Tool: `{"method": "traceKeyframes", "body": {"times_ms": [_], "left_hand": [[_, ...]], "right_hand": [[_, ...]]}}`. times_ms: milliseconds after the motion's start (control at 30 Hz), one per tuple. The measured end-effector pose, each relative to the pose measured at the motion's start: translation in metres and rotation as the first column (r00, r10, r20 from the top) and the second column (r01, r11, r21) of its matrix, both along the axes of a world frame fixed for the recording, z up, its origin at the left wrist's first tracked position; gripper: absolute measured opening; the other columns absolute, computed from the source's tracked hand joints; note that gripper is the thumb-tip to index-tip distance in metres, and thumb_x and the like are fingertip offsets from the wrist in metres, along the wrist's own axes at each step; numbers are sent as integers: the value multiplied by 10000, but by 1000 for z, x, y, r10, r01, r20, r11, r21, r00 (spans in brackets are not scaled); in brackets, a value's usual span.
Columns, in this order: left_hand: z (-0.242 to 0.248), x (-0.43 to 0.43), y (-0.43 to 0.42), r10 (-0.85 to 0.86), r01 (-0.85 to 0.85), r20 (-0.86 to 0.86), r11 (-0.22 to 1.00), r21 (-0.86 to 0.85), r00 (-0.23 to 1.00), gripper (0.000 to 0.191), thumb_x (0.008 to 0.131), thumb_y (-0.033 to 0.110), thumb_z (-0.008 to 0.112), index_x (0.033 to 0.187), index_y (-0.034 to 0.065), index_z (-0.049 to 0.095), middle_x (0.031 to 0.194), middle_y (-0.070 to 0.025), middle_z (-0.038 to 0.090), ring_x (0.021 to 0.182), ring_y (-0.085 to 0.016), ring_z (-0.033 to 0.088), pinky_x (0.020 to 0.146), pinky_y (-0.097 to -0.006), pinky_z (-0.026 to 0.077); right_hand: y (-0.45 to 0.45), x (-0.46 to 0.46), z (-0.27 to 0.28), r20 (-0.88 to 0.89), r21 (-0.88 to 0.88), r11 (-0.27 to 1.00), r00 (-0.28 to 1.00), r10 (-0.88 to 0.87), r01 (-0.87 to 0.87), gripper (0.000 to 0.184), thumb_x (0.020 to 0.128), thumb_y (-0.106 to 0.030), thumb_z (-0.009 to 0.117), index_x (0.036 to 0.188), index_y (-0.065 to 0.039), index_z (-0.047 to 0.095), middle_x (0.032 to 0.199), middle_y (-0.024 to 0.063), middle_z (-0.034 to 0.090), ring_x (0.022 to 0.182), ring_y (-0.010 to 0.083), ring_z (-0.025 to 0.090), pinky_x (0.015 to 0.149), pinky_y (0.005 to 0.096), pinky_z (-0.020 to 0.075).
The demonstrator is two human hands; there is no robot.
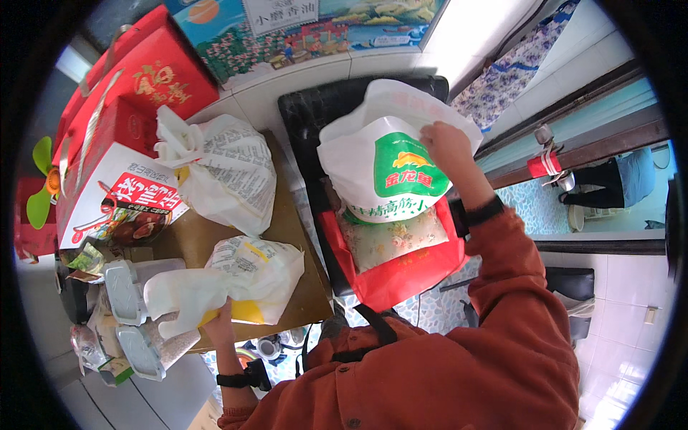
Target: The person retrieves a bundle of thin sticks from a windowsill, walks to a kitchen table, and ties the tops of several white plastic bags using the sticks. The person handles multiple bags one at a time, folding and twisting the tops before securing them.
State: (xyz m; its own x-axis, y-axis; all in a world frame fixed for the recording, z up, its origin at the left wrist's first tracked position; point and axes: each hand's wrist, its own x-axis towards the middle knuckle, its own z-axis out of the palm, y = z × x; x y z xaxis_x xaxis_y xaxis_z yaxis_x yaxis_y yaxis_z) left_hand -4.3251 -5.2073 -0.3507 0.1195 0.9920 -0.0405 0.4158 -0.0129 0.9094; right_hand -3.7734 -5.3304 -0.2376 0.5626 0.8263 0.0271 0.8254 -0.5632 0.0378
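My right hand (448, 146) pinches the upper edge of a white flour sack (344, 158) with a green printed patch. That sack stands on a black chair (302, 126), behind a floral cushion (389, 239) and a red bag (400, 282). On the brown table (293, 215), my left hand (219, 325) grips the lower side of a white printed bag (258, 274), near its gathered neck; its fingers are partly hidden. Farther back on the table sits a second white bag (231, 172), its top twisted into a knot.
Red gift bags (166, 70) and a duck-egg carton (123, 199) crowd the table's left end. Lidded plastic containers (141, 349) stand at its near left. A green-bladed fan (40, 183) is at far left. Through a doorway at right, another person (607, 180) is visible.
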Motion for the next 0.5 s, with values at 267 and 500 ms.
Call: {"method": "traceKeyframes", "body": {"times_ms": [267,500], "left_hand": [[-15,-29,7,8,-5,-172,1000,19,985,299,829,176,617,1033,-40,585,869,-33,596,686,-135,514,598,-283,438],[-4,-24,7,-11,18,-140,999,50,990,314,839,178,612,1064,-39,582,915,-30,593,740,-126,526,650,-277,450]], "right_hand": [[-91,-64,15,-139,427,896,971,196,-120,146,746,-50,580,880,-78,632,812,73,581,716,271,594,613,355,482],[-114,-75,7,-250,585,810,943,221,-35,226,704,12,646,911,-79,653,943,97,599,711,239,591,611,315,482]]}}
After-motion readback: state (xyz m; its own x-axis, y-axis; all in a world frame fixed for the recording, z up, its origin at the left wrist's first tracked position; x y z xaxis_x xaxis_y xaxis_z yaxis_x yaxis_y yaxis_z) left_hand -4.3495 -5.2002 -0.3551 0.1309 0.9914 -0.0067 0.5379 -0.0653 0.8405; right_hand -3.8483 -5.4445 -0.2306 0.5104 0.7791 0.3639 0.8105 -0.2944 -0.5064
